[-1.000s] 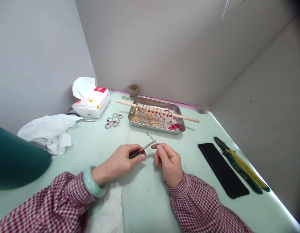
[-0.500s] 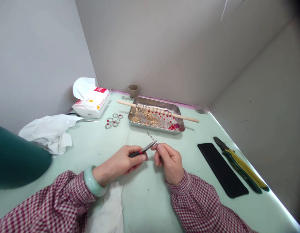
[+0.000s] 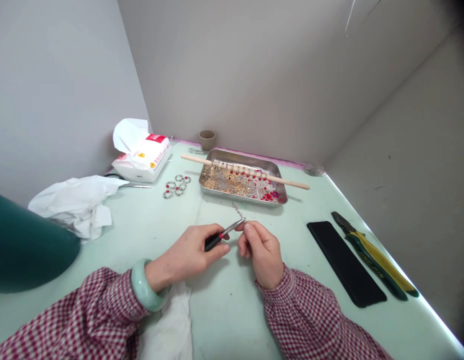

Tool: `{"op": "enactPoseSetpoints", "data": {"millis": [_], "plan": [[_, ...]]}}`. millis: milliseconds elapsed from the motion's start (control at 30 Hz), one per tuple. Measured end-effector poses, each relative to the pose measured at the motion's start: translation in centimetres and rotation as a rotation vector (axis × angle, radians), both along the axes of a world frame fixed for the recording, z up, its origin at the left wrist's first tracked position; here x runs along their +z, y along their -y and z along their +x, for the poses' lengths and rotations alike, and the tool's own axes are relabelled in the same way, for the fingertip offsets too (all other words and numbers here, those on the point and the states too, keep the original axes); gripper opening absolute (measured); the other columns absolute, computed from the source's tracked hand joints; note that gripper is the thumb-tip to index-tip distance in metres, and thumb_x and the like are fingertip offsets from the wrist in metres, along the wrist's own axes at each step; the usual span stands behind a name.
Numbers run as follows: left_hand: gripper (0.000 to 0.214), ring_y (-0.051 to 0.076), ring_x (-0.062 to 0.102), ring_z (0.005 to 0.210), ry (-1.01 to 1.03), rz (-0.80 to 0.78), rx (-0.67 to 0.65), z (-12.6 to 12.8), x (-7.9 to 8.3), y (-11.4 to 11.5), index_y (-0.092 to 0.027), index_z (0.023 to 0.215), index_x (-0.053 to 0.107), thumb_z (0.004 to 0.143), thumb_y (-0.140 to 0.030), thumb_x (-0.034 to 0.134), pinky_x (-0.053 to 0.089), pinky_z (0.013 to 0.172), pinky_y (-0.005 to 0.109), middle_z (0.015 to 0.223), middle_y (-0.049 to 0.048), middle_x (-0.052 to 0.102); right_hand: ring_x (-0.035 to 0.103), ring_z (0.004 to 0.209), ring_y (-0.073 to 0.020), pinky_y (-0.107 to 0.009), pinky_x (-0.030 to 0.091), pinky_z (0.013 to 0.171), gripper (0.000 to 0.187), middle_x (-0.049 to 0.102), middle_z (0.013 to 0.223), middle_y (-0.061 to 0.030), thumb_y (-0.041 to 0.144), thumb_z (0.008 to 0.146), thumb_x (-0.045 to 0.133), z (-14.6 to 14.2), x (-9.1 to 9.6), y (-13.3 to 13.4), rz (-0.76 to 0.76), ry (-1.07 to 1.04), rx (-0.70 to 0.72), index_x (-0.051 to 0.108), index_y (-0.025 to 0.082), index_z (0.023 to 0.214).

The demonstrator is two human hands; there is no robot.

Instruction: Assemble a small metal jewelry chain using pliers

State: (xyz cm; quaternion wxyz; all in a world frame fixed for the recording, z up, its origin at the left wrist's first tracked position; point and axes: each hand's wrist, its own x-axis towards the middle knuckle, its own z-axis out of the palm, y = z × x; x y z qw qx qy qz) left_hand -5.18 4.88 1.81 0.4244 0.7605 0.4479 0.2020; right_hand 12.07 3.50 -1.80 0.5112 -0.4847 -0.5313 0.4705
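Note:
My left hand [image 3: 196, 250] is closed around small pliers [image 3: 214, 241] with black and red handles. Their narrow metal jaws point up and right, meeting the fingertips of my right hand [image 3: 262, 250]. That hand pinches one end of a thin beaded wire chain [image 3: 237, 210], which reaches away from me past the plier tips. Fingers partly hide the chain's near end. Beyond the hands, a metal tray [image 3: 241, 200] contains gold, clear and red beads. Across its rim lies a wooden dowel [image 3: 292, 184] with small beaded pieces around it.
Several beaded rings [image 3: 176, 187] lie left of the tray. Farther left are a tissue pack [image 3: 142, 162], scissors [image 3: 136, 186], crumpled white cloth [image 3: 76, 202] and a dark green cylinder [image 3: 29, 245]. At right lie a black slab [image 3: 344, 262] and large pliers [image 3: 374, 255]; a cup [image 3: 207, 139] stands behind.
The pliers have turned a little in my left hand, and their tips sit closer to my right fingertips. The chain has shifted slightly to the right.

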Motion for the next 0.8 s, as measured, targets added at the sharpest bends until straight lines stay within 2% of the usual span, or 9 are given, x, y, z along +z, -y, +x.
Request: {"op": "enactPoseSetpoints", "data": {"millis": [200,467,667,800], "plan": [[0.022,0.012,0.044,0.063,-0.038,0.028,0.04,0.2,-0.44,-0.12,-0.016,0.076,0.055,0.085,-0.034,0.046,0.033,0.058,0.023,0.067,-0.0021,0.052,0.042,0.045,-0.0066,-0.019,0.036,0.047,0.027,0.05,0.049,0.0057,0.037,0.092,0.042,-0.05,-0.11,0.13,0.009,0.022,0.014,0.058,0.017,0.085],[0.023,0.011,0.042,0.057,-0.162,0.13,0.169,0.78,-0.48,0.27,-0.016,0.077,0.06,0.085,-0.03,0.044,0.031,0.057,0.024,0.063,-0.0009,0.054,0.039,0.041,-0.0066,-0.019,0.033,0.043,0.028,0.048,0.045,0.0061,0.038,0.091,0.043,-0.4,-0.02,-0.16,-0.071,0.009,-0.008,0.058,0.016,0.079],[0.024,0.012,0.044,0.062,0.03,-0.002,0.12,0.14,-0.47,-0.19,-0.015,0.075,0.057,0.084,-0.034,0.046,0.034,0.058,0.023,0.065,-0.0019,0.051,0.043,0.046,-0.0078,-0.02,0.036,0.047,0.027,0.051,0.05,0.0054,0.038,0.091,0.042,-0.37,0.14,0.06,-0.017,0.001,0.013,0.058,0.017,0.09],[0.022,0.012,0.044,0.063,0.047,-0.016,0.124,-0.08,-0.46,-0.26,-0.015,0.077,0.059,0.084,-0.033,0.047,0.034,0.06,0.023,0.066,-0.0019,0.053,0.043,0.047,-0.0076,-0.02,0.036,0.048,0.024,0.051,0.051,0.0052,0.036,0.091,0.043,-0.15,-0.06,0.06,0.002,0.016,-0.005,0.057,0.017,0.086]]}}
